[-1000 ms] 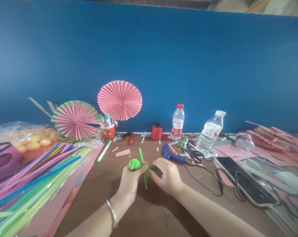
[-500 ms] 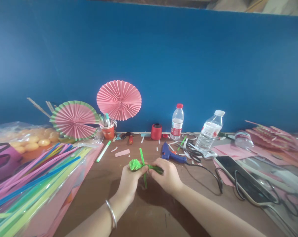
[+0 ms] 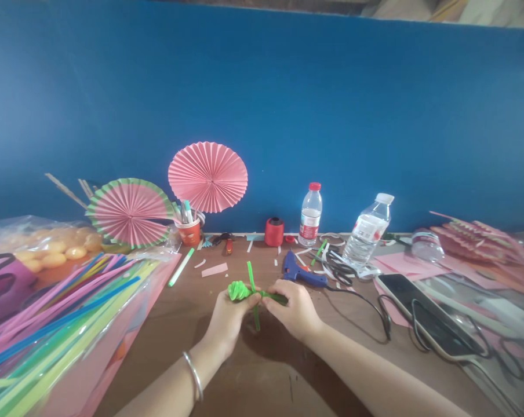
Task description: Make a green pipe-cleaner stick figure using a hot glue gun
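Observation:
A bright green bundle of pipe cleaners (image 3: pixel 237 291), wound into a ridged coil at its left end, is held between my hands above the table. My left hand (image 3: pixel 226 323) is closed around the coil's base, thumb pressed on it. My right hand (image 3: pixel 297 311) pinches the darker green stem, its fingertips close to my left thumb. A single green pipe cleaner (image 3: pixel 250 273) crosses the stem between the two hands, one end pointing away and the other toward me. My palms and fingers hide part of the stem.
Bagged coloured pipe cleaners (image 3: pixel 71 313) cover the left side. Beyond my right hand lies a blue glue gun (image 3: pixel 303 272) with a cord. Two bottles (image 3: pixel 310 217) and a red cup of pens (image 3: pixel 189 233) stand behind. A phone (image 3: pixel 431 315) lies at right.
Both hands keep the same grip in nearly the same place. The view has shifted very slightly; the crossing pipe cleaner's upper end sits a touch further right.

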`<action>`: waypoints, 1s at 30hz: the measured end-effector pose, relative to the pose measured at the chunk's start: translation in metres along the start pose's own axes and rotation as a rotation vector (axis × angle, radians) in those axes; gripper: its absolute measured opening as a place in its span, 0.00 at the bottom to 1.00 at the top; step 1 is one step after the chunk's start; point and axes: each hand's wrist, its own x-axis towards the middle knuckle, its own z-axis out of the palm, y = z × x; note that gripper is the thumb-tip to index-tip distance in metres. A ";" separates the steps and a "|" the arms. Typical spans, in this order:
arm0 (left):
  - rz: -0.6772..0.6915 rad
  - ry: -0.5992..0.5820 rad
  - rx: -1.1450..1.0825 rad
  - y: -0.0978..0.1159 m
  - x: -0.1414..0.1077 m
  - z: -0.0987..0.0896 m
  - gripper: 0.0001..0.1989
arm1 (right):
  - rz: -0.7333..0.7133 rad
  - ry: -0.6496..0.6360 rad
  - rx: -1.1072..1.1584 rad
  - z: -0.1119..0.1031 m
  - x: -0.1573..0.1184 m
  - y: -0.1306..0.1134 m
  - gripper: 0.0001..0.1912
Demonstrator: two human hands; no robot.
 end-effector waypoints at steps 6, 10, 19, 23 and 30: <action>-0.041 -0.080 -0.085 0.004 0.000 0.000 0.08 | 0.002 -0.040 0.032 -0.001 0.001 0.003 0.09; -0.058 -0.091 -0.086 0.005 -0.001 0.000 0.06 | 0.011 -0.045 0.074 -0.001 0.001 0.004 0.09; -0.047 -0.081 -0.073 0.003 -0.001 -0.002 0.07 | 0.027 -0.051 0.102 -0.001 0.001 0.004 0.09; -0.039 -0.070 -0.047 0.004 0.000 -0.002 0.07 | 0.026 -0.053 0.121 -0.002 0.001 0.003 0.09; -0.009 -0.058 0.042 0.007 -0.001 -0.002 0.08 | 0.016 -0.047 0.149 -0.002 0.001 0.002 0.10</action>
